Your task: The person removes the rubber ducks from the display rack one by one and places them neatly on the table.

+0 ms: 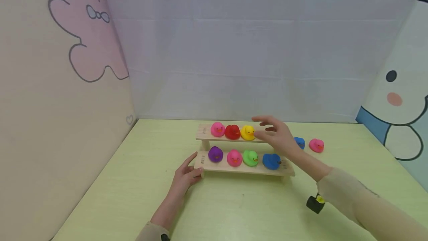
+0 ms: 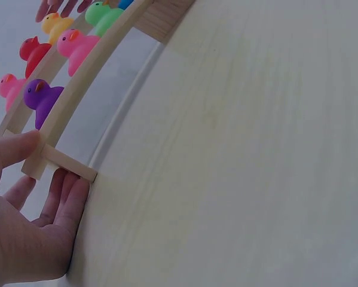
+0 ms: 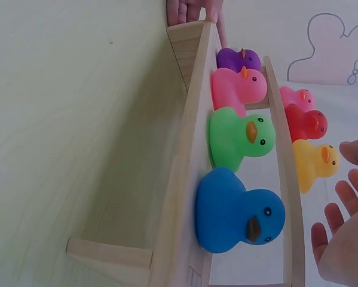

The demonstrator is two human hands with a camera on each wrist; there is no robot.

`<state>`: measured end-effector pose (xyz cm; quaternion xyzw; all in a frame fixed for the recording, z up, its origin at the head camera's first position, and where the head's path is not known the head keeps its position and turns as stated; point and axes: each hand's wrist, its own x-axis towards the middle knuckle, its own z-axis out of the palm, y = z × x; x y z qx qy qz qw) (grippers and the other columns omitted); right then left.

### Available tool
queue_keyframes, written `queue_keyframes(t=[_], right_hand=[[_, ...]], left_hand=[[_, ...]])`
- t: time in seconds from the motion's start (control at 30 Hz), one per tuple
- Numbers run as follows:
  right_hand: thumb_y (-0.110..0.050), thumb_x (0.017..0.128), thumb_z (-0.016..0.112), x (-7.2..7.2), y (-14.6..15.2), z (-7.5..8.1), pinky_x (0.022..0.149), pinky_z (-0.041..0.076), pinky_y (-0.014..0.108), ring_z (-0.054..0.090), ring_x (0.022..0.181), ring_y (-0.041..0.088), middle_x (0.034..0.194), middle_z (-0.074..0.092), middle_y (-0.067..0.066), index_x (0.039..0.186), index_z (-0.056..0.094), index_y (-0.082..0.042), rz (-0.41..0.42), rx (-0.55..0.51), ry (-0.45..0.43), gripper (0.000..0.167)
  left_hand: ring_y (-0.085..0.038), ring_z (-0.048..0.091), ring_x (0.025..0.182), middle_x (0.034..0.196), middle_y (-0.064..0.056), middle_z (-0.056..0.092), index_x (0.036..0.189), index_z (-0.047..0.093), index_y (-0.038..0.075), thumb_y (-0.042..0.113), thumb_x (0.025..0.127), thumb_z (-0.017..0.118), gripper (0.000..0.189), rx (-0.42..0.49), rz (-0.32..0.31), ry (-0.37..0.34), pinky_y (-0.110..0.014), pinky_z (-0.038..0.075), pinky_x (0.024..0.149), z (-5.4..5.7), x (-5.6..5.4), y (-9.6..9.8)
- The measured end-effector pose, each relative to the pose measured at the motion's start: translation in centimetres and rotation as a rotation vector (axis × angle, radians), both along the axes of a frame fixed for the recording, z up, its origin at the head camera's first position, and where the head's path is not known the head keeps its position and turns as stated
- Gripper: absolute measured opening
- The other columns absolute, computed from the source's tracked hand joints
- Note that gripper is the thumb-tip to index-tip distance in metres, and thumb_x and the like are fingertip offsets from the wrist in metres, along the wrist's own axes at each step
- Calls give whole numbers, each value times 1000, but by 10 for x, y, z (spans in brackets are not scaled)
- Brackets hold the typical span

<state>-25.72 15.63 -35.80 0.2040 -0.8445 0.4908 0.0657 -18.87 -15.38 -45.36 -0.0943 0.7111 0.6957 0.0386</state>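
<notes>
A two-step wooden rack point(image 1: 247, 168) bears several rubber ducks. On its lower step sit a purple duck point(image 1: 215, 154), a pink duck point(image 1: 234, 158), a green duck point(image 1: 250, 158) and a blue duck point(image 3: 226, 209). The upper step holds a pink duck point(image 1: 218, 129), a red duck point(image 1: 232, 132) and a yellow duck point(image 1: 247, 132). My left hand point(image 1: 185, 174) grips the lower step's left end, thumb on top and fingers below. Beside the yellow duck, my right hand point(image 1: 275, 133) hovers with fingers spread and nothing in them, covering the upper step's right end.
Behind my right forearm, a blue duck point(image 1: 299, 143) and a pink duck point(image 1: 316, 145) rest on the pale table point(image 1: 133, 181). White cloth point(image 1: 247, 66) hangs at the back, with printed panels point(image 1: 83, 103) on both sides.
</notes>
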Motion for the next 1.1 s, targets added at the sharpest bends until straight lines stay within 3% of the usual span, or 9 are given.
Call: queue_keyframes(t=[0.5, 0.8, 1.1], right_hand=[[-18, 95, 67, 0, -10, -4, 93, 55, 38, 60, 112, 27, 131, 65, 8, 132, 62, -16, -11, 175, 61, 38], [-18, 94, 67, -2, -9, 5, 96, 55, 48, 61, 109, 27, 127, 67, 8, 131, 62, -15, 35, 267, 74, 37], [-19, 94, 67, -6, -6, 14, 96, 54, 50, 62, 106, 24, 126, 67, 6, 130, 63, -17, 73, 357, 81, 36]], left_hand=[[-12, 64, 84, 101, -5, 58, 151, 41, 20, 16, 91, 69, 66, 8, -7, 10, -33, 60, 87, -1, 0, 0], [-12, 65, 84, 101, -5, 59, 152, 41, 21, 15, 92, 69, 66, -3, -3, 12, -33, 60, 87, -1, 0, 0], [-12, 64, 84, 100, -5, 59, 152, 41, 20, 15, 91, 69, 67, 5, -6, 18, -34, 60, 87, -3, -1, -1]])
